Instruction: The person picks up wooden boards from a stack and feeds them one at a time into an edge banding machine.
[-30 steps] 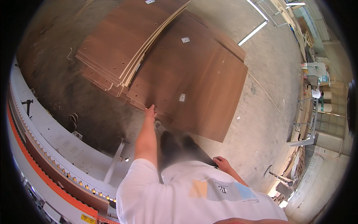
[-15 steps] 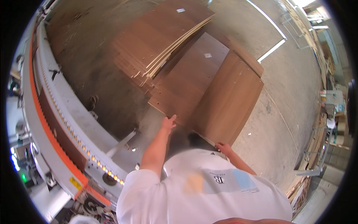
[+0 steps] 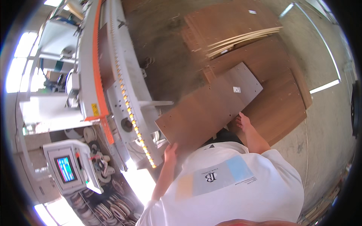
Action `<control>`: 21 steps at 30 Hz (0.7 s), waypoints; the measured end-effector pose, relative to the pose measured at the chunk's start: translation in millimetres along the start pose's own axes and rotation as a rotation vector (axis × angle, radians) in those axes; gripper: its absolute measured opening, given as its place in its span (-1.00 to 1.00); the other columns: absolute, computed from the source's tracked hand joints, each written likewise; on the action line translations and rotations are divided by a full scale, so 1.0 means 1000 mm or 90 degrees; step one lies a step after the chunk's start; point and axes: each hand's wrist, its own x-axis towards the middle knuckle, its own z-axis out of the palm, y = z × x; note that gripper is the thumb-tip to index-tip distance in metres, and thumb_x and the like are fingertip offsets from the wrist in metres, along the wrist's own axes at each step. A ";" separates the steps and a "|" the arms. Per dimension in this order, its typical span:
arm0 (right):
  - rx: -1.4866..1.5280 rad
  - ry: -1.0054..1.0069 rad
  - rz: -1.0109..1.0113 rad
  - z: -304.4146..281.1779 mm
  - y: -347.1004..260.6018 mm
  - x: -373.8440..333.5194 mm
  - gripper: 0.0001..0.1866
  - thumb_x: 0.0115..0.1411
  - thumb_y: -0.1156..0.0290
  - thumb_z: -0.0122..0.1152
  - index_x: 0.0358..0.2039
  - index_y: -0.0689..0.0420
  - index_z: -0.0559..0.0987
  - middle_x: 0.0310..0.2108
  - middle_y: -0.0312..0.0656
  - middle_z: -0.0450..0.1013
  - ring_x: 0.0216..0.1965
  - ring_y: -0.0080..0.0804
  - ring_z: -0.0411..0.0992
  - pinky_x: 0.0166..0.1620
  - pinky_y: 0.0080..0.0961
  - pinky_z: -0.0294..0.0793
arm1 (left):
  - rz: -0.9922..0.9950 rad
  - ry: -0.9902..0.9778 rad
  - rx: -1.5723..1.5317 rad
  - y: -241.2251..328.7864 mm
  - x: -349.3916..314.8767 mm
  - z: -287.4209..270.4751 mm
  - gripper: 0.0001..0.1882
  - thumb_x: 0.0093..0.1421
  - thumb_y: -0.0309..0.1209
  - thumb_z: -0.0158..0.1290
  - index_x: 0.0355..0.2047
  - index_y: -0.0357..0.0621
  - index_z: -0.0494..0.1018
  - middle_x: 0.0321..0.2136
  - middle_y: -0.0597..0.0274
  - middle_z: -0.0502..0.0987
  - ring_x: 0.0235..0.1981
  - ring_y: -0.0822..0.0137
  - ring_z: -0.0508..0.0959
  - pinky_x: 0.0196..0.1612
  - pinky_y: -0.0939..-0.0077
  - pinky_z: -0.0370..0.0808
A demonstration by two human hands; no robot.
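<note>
You have swung toward the machine (image 3: 140, 81) in the last half second: its edge lay out at the far left of your view, and it now stands close on your left, with the screen (image 3: 65, 168) clear at lower left. The panel (image 3: 200, 113) has turned with you. A second ago it lay flat among the boards (image 3: 281, 115) with your left hand (image 3: 170, 151) just at its corner; now it spans the space in front of you, its near end out over the floor (image 3: 162, 56) and its far end, with the sticker (image 3: 236, 89), above the boards. Your left grip looks clamped on the panel at the near corner. Your right hand (image 3: 244, 123) has gone from the edge of the lighter board to the panel's long side, fingers against it; you cannot tell from here whether that grip is closed round the edge or only supporting it. For the work in hand, this suggests the panel is off the boards and borne by you, though whether its far end is wholly clear does not show. Its near end sits just beside the rollers (image 3: 139, 136), with no contact visible. The stack (image 3: 233, 24) beyond looks untouched.
</note>
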 end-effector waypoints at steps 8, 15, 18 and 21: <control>-0.074 -0.080 0.064 0.062 0.059 -0.003 -0.62 0.32 -0.02 0.17 -0.03 -0.04 0.47 -0.27 -0.24 0.43 -0.30 -0.33 0.45 -0.31 -0.28 0.50 | 0.126 0.382 -0.044 -0.062 -0.049 -0.076 -0.62 0.43 -0.12 -0.03 -0.14 -0.23 0.49 -0.31 0.29 0.54 -0.31 0.39 0.48 -0.22 0.43 0.44; -0.101 -0.142 0.014 0.103 0.075 -0.072 -0.69 0.33 0.00 0.17 -0.19 -0.02 0.53 -0.38 -0.37 0.48 -0.38 -0.51 0.42 -0.41 -0.50 0.45 | 0.163 0.482 -0.151 -0.077 -0.112 -0.124 -0.62 0.40 -0.15 0.00 -0.27 -0.28 0.52 -0.54 0.35 0.43 -0.49 0.47 0.34 -0.40 0.46 0.34; -0.167 -0.231 -0.039 0.138 0.073 -0.126 -0.71 0.34 0.03 0.17 -0.17 -0.04 0.54 -0.35 -0.41 0.51 -0.36 -0.57 0.43 -0.38 -0.56 0.42 | 0.153 0.513 -0.213 -0.105 -0.133 -0.168 -0.60 0.38 -0.14 0.04 -0.28 -0.30 0.57 -0.47 0.35 0.51 -0.44 0.48 0.41 -0.35 0.50 0.38; -0.238 -0.329 -0.082 0.183 0.074 -0.167 -0.73 0.34 0.07 0.18 -0.12 -0.04 0.54 -0.25 -0.39 0.55 -0.26 -0.55 0.49 -0.30 -0.60 0.39 | 0.122 0.567 -0.338 -0.137 -0.150 -0.200 -0.63 0.38 -0.19 0.04 -0.26 -0.33 0.57 -0.45 0.31 0.55 -0.43 0.44 0.47 -0.34 0.49 0.41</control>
